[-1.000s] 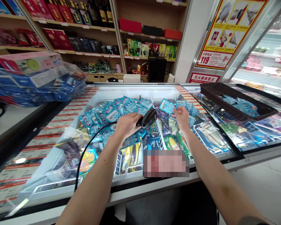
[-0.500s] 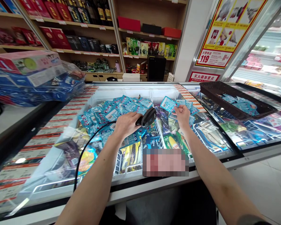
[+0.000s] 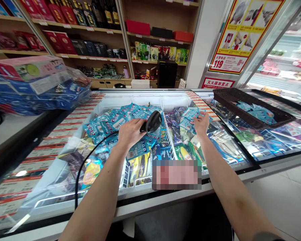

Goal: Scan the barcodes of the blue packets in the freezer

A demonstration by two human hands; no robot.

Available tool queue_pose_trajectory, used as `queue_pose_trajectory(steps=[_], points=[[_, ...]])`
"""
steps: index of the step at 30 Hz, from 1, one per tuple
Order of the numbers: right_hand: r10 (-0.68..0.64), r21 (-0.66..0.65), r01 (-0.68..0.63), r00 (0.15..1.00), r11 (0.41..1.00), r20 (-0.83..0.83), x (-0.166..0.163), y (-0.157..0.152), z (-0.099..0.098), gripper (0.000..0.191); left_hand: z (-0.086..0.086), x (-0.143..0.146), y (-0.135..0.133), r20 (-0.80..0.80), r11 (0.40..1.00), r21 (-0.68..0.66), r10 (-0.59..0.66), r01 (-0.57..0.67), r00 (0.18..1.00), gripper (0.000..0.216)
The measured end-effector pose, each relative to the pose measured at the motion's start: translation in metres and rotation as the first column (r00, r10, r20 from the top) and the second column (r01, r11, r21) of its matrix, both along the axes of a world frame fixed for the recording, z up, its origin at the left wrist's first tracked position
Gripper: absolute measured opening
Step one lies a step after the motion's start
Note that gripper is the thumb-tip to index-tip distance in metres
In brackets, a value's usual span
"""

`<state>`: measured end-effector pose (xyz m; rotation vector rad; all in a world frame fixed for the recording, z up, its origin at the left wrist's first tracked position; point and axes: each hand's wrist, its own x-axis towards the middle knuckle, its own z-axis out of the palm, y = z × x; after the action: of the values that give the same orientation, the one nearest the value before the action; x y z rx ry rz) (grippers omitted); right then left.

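My left hand (image 3: 132,133) is wrapped round the handle of a black barcode scanner (image 3: 154,122), whose head points to the right. A black cable (image 3: 86,160) runs from it down past my forearm. My right hand (image 3: 201,124) pinches a small blue packet (image 3: 202,113) by its edge, over several similar packets (image 3: 187,124) on the freezer glass. Left of these lies a broad heap of the same blue packets (image 3: 115,122), partly behind my left hand and the scanner.
Beneath the glass of the chest freezer (image 3: 137,214) are wire baskets with bagged goods. A dark brown basket (image 3: 248,113) with more blue packets stands at right. Plastic-wrapped boxes (image 3: 40,83) sit at left. A blurred pinkish patch (image 3: 177,174) covers something at the front edge.
My right hand has moved a little to the right, and the blue packet raised at its left is no longer held up there. The scanner has shifted slightly left and its head has tilted up.
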<state>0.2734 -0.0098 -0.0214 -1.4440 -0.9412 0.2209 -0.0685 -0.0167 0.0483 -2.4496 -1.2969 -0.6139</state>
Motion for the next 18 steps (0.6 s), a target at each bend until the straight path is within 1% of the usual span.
queue_pose_trajectory(steps=[1, 3, 5, 6, 7, 8, 10, 11, 13, 16, 18], points=[[-0.031, -0.014, 0.031, 0.999, 0.999, 0.035, 0.002, 0.000, 0.001, 0.050, 0.000, 0.000, 0.000, 0.003, 1.000, 0.005, 0.003, -0.003, 1.000, 0.032], [-0.129, -0.049, 0.138, 0.978, 0.989, 0.166, 0.003, -0.002, 0.004, 0.045, -0.001, -0.001, 0.001, 0.013, 1.000, 0.015, 0.008, -0.008, 1.000, 0.032], [-0.210, -0.063, 0.246, 0.914, 0.967, 0.349, -0.001, -0.006, 0.008, 0.040, -0.002, -0.002, 0.002, 0.023, 1.000, 0.023, 0.013, -0.013, 1.000, 0.032], [-0.210, -0.064, 0.263, 0.877, 0.963, 0.433, -0.004, -0.008, 0.010, 0.039, -0.002, -0.002, 0.002, 0.027, 1.000, 0.026, 0.016, -0.017, 1.000, 0.032], [-0.174, -0.073, 0.242, 0.846, 0.968, 0.505, -0.008, -0.010, 0.011, 0.037, -0.002, -0.003, 0.002, 0.031, 0.999, 0.028, 0.019, -0.019, 0.999, 0.032], [-0.104, -0.094, 0.189, 0.820, 0.978, 0.563, -0.012, -0.012, 0.012, 0.036, -0.002, -0.004, 0.003, 0.036, 0.999, 0.029, 0.022, -0.023, 0.999, 0.032], [0.062, -0.176, 0.069, 0.764, 0.982, 0.643, -0.020, -0.015, 0.011, 0.032, -0.002, -0.005, 0.003, 0.041, 0.999, 0.028, 0.030, -0.031, 0.999, 0.031], [0.104, -0.202, 0.047, 0.731, 0.978, 0.674, -0.023, -0.015, 0.009, 0.029, -0.001, -0.005, 0.003, 0.040, 0.999, 0.024, 0.033, -0.034, 0.999, 0.031], [0.110, -0.212, 0.062, 0.695, 0.975, 0.710, -0.026, -0.016, 0.006, 0.024, 0.002, -0.006, 0.004, 0.024, 0.999, 0.019, 0.040, -0.040, 0.999, 0.031], [0.067, -0.187, 0.100, 0.690, 0.977, 0.720, -0.029, -0.017, 0.007, 0.021, 0.009, -0.007, 0.004, -0.014, 0.999, 0.025, 0.048, -0.048, 0.999, 0.031], [0.084, -0.177, 0.065, 0.688, 0.982, 0.721, -0.035, -0.019, 0.013, 0.024, 0.014, -0.010, 0.003, -0.042, 0.998, 0.038, 0.051, -0.050, 0.998, 0.031]])
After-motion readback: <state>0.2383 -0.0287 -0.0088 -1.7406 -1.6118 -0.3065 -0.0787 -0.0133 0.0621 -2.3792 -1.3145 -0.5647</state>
